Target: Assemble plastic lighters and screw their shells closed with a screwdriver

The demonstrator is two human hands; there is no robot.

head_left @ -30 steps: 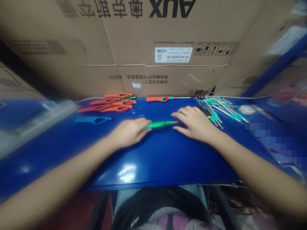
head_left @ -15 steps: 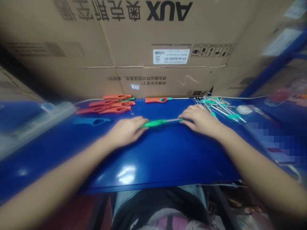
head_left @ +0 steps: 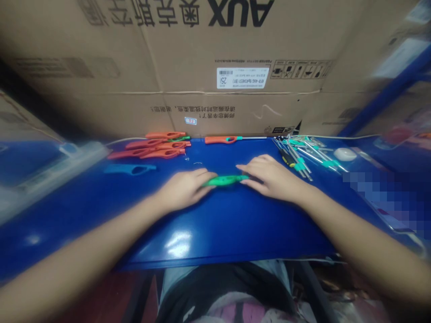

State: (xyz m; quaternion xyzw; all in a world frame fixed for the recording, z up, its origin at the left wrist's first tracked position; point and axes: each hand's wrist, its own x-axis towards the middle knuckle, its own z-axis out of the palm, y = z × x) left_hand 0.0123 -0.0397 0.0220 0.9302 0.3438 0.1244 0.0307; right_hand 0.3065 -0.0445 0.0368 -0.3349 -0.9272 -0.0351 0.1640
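Note:
A green stick lighter (head_left: 226, 180) is held level above the table between my two hands. My left hand (head_left: 186, 189) is closed around the rear of its handle. At the front end, my right hand (head_left: 269, 177) has its thumb and fingers around the lighter, where a teal piece shows; the metal tube is hidden by the hand. Beyond my right hand lie metal lighter tubes with teal collars (head_left: 299, 166) and a black-and-yellow screwdriver (head_left: 287, 158). At the back left is a pile of orange lighter handles (head_left: 161, 150), with a green one (head_left: 180, 138) partly under them.
A blue handle (head_left: 129, 169) lies left of my left hand. An orange lighter with its tube (head_left: 220, 140) rests along the back edge before a cardboard wall (head_left: 195, 76). A white round object (head_left: 345, 154) sits at right, and a pale plastic case (head_left: 63, 172) at left.
Half a second ago, my right hand was farther right with the metal tube visible between the hands. It has moved left to the green handle's front, and the tube no longer shows.

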